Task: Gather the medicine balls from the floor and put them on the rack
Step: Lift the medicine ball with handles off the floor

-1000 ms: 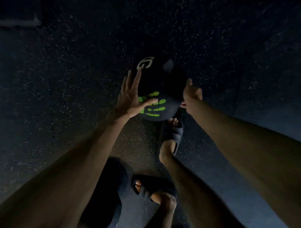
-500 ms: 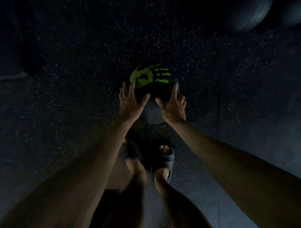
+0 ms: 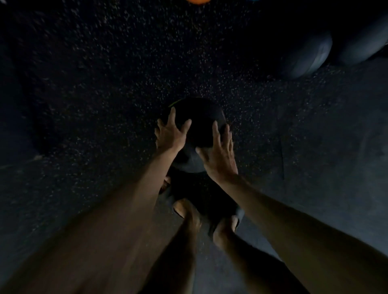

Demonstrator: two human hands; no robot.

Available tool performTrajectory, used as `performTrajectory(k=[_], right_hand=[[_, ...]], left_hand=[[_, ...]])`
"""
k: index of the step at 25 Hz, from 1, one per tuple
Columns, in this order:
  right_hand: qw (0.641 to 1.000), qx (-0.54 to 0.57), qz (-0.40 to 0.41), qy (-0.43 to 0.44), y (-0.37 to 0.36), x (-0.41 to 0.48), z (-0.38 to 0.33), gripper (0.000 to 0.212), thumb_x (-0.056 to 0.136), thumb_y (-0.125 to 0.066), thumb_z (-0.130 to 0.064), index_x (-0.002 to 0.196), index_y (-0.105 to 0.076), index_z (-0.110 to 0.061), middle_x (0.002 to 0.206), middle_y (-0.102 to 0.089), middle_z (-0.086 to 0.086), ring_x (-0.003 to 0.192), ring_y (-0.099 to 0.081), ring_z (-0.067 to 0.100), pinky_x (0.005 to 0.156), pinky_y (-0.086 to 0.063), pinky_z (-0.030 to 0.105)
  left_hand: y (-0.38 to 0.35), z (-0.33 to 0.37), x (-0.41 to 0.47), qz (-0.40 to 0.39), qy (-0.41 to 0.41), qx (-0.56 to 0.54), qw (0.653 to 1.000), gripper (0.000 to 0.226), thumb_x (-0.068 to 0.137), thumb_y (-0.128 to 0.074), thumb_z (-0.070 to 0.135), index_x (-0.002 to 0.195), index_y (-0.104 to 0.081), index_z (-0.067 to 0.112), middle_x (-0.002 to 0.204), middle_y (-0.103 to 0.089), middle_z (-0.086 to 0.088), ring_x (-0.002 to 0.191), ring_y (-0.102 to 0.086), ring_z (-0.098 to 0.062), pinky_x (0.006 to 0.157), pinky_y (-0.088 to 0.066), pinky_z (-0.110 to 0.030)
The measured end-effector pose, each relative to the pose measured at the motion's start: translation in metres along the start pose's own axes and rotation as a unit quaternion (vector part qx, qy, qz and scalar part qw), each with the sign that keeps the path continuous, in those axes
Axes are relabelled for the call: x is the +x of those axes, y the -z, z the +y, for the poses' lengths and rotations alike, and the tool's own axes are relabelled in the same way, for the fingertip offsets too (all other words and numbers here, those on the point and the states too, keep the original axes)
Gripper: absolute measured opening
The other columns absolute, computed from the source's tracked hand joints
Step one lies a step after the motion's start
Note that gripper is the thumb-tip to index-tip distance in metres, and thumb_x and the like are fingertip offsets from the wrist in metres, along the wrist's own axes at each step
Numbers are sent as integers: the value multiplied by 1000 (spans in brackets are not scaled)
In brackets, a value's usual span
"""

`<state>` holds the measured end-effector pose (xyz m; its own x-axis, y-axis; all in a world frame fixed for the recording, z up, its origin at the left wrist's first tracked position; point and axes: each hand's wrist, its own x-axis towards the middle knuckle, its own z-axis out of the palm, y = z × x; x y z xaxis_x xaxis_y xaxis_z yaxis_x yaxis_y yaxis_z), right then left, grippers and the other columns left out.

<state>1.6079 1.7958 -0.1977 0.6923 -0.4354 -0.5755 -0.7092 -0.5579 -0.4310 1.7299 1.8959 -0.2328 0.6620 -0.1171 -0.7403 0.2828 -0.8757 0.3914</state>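
A black medicine ball (image 3: 199, 126) hangs above the speckled floor in the middle of the view. My left hand (image 3: 171, 135) presses its left side with spread fingers, and my right hand (image 3: 218, 155) presses its right side the same way. Between them the two hands carry the ball. Its green handprint mark is turned away, with only a thin green edge showing at the top left. My feet in dark sandals (image 3: 210, 207) stand right under the ball. The rack is not in view.
Two large dark grey balls (image 3: 310, 54) (image 3: 361, 44) lie on the floor at the upper right. An orange ball (image 3: 198, 1) peeks in at the top edge. Dark speckled rubber floor (image 3: 94, 94) spreads all around.
The ball has rolled in my hands, so the green handprint has turned out of sight. My view has tilted up, bringing the grey balls and the orange ball into view.
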Motion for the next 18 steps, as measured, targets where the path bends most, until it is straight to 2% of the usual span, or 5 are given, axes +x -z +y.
performTrajectory(k=[3, 8, 12, 15, 18], right_hand=[[999, 3, -32, 6, -1, 18, -5, 92, 96, -54, -53, 157, 12, -38, 166, 19, 8, 153, 15, 27, 124, -9, 47], [999, 12, -46, -14, 27, 84, -30, 82, 97, -41, -63, 158, 7, -37, 167, 12, 6, 154, 10, 27, 123, -8, 48], [997, 35, -43, -60, 54, 164, -44, 76, 98, -30, -66, 160, -11, -24, 166, -11, 17, 153, -8, 34, 124, -12, 48], [995, 46, -21, -91, 75, 220, -39, 68, 100, -29, -61, 151, -38, -16, 149, -45, 19, 140, -39, 38, 116, -31, 47], [993, 78, 15, -85, 97, 227, -20, 54, 106, -27, -46, 146, -44, -13, 140, -53, 15, 132, -46, 34, 110, -37, 45]], left_hand=[[13, -5, 23, -10, -27, -2, 1000, 73, 95, -40, 65, 157, -13, 37, 162, -17, -17, 147, -21, -40, 116, -26, -51], [21, -8, 23, -19, -91, 1, 996, 90, 84, -45, 75, 157, -11, 35, 165, -9, -15, 151, -11, -36, 119, -18, -54], [12, 2, 17, 21, -196, 42, 979, 104, 75, -44, 83, 158, -8, 32, 165, -3, -15, 152, 1, -32, 120, -17, -58], [14, 44, 39, 35, -176, 9, 984, 106, 66, -46, 87, 155, -10, 44, 163, 8, -21, 150, 8, -41, 118, -11, -61], [18, 94, 65, 38, -170, 12, 985, 104, 64, -50, 86, 153, -15, 47, 164, 6, -20, 149, 7, -44, 117, -10, -63]])
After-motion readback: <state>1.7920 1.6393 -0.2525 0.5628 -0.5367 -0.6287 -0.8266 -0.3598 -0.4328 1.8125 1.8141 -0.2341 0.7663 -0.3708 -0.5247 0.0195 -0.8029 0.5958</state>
